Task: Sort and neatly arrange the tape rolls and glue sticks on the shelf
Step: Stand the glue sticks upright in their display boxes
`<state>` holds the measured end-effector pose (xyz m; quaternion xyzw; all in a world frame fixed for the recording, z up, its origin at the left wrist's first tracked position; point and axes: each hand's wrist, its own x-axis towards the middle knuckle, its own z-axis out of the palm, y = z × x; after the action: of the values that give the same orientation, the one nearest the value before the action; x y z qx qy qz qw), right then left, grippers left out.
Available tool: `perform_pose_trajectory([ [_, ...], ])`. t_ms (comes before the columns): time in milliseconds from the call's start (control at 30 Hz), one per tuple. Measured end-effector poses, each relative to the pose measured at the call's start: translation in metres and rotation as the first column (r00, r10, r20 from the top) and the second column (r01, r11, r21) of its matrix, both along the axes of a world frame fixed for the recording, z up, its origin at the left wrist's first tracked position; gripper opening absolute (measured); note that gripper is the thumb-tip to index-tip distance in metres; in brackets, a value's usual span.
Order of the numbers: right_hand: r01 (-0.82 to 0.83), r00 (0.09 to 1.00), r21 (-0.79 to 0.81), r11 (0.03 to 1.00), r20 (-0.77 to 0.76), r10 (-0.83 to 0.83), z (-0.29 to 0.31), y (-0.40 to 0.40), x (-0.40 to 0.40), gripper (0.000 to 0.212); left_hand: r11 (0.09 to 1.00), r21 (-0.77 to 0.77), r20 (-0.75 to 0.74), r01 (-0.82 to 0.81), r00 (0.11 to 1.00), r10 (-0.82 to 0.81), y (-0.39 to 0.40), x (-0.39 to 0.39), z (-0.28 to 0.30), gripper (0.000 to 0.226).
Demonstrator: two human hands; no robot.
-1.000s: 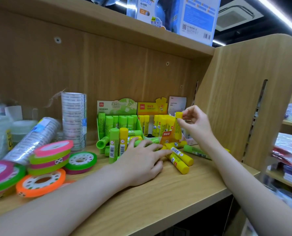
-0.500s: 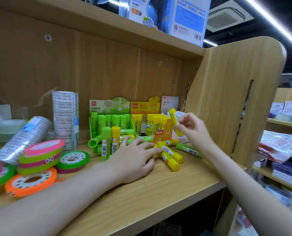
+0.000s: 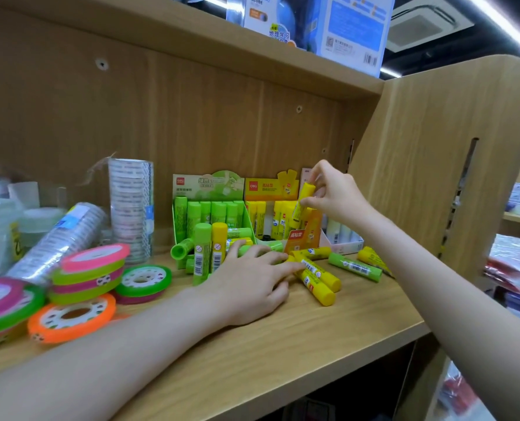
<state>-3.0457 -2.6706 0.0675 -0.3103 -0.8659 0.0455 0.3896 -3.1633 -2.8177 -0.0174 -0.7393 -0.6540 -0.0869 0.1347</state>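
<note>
The right hand (image 3: 334,196) pinches a smooth yellow glue stick (image 3: 302,199) upright over the yellow display box (image 3: 283,208) at the shelf's (image 3: 283,344) back. The left hand (image 3: 249,284) lies flat, fingers spread, on loose sticks (image 3: 316,276) — plastic cylinders crowding the box fronts. Glossy tape rolls (image 3: 85,275) stack left, beside the green box (image 3: 210,205).

Green glue sticks (image 3: 210,212) and yellow sticks (image 3: 278,215) stand upright in matching display boxes; several more (image 3: 316,276) lie loose on the shelf (image 3: 283,360). Coloured tape rolls (image 3: 87,270) sit stacked at left, beside clear tape stacks (image 3: 131,208), one upright.
</note>
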Motion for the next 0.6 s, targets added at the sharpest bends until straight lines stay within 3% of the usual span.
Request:
perform_pose_trajectory([
  [133,0.054,0.986,0.09,0.995,0.153,-0.067,-0.019,0.012,-0.004,0.021,1.0,0.004,-0.004,0.0,1.0,0.0,0.0,0.0,-0.001,0.045],
  [367,0.043,0.977,0.123,0.991,0.202,-0.068,-0.024,0.018,-0.006,0.013,1.0,0.011,0.0,0.004,1.0,-0.004,0.0,0.0,0.0,0.045],
  [500,-0.009,0.998,0.106,0.994,0.068,0.001,-0.025,0.014,0.021,0.014,1.0,-0.009,0.009,0.002,1.0,-0.002,0.0,0.0,0.0,0.045],
  [533,-0.026,0.995,0.079,0.997,0.097,0.019,-0.028,0.014,0.03,0.013,1.0,-0.004,0.009,0.003,1.0,-0.003,0.0,0.0,0.0,0.045],
  [600,-0.03,0.949,0.007,1.0,0.314,0.026,-0.039,0.015,0.041,0.014,1.0,0.004,0.001,0.006,1.0,-0.006,0.0,0.001,0.0,0.045],
])
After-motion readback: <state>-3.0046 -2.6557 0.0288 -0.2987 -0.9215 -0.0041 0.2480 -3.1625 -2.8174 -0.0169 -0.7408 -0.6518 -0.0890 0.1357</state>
